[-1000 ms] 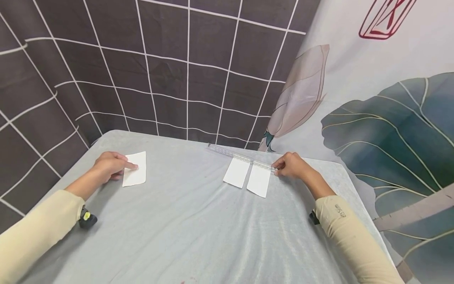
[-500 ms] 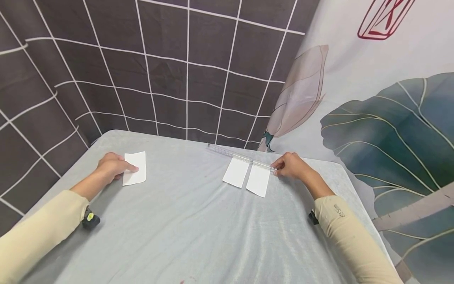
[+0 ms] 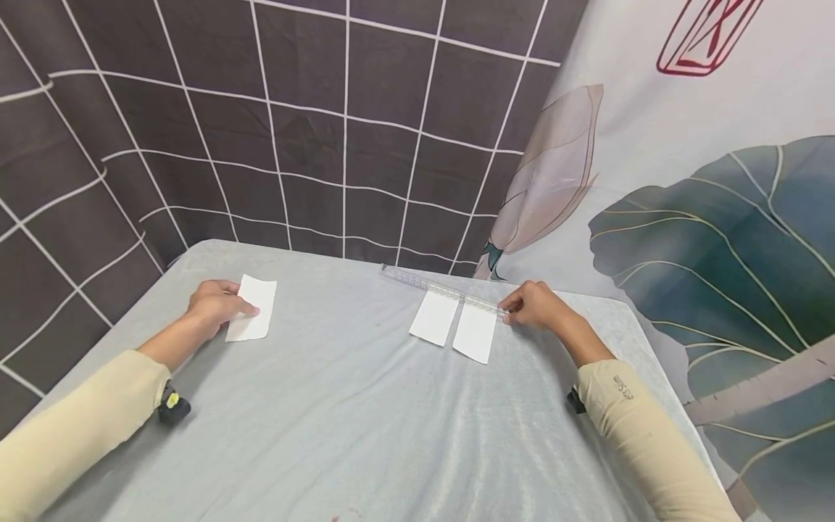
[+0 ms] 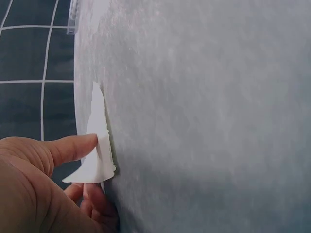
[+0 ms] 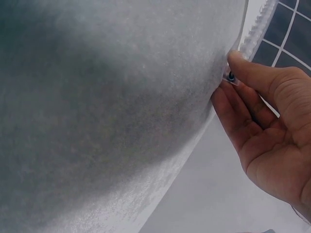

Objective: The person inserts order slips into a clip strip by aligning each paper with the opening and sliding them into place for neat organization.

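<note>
At the table's left, my left hand (image 3: pixel 217 303) pinches a small white sheet of paper (image 3: pixel 261 297). In the left wrist view the thumb presses on top of the paper (image 4: pixel 98 150) and the fingers lie beneath; its near edge curls up off the cloth. My right hand (image 3: pixel 538 303) pinches the right end of a long clear plastic strip (image 3: pixel 414 279) between thumb and fingers. Its ridged edge shows in the right wrist view, with a small dark spot at the held end. Two more white sheets, a left one (image 3: pixel 433 319) and a right one (image 3: pixel 475 335), lie with their top edges at the strip.
A pale grey cloth (image 3: pixel 339 406) covers the table. Behind its far edge hangs a dark curtain (image 3: pixel 306 145) with white grid lines. A light curtain (image 3: pixel 626 116) with a leaf and flower print hangs at the right.
My left hand has shifted slightly right and gone from a finger lying on the paper to pinching it; the paper has tilted, its near-hand edge raised. The right hand and strip stay still.
</note>
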`<state>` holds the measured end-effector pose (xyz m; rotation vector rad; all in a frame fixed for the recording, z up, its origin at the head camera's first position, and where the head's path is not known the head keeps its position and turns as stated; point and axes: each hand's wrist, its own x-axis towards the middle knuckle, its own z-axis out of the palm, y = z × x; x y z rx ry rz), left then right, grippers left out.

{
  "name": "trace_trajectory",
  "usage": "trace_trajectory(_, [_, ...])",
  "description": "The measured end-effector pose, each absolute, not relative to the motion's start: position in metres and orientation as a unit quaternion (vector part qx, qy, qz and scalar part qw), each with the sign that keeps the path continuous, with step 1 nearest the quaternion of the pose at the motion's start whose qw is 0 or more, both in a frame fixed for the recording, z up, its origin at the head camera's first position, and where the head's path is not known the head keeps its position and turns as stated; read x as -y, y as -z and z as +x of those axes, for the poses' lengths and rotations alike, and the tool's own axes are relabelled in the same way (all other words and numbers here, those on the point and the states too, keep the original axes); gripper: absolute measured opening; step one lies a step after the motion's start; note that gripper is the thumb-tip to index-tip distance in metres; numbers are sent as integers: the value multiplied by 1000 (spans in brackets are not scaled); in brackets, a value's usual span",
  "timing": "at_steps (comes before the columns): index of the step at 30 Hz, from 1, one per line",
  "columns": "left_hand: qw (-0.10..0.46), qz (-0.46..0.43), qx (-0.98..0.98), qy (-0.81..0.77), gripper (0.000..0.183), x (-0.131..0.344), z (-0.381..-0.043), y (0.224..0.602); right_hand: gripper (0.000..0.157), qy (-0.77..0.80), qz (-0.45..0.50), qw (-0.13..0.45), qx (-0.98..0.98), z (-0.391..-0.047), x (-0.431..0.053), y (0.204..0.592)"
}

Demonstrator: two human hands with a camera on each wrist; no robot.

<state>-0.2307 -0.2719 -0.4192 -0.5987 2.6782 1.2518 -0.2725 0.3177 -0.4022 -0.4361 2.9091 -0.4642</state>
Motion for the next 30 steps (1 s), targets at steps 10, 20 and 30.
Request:
trace_trajectory(10, [48,-175,-887,-425,59,263,-235,421,28,156,-148,78,-974,-275,-320,406])
trace_trajectory(20, [86,-159,-801,-571,65,259,-244,411,27,158,-142,79,-974,-274,-320,404])
trace_trajectory(30, [114,-119,-775,-610,66,253,-251,417,27,155,-137,80,-975,-273,-317,405])
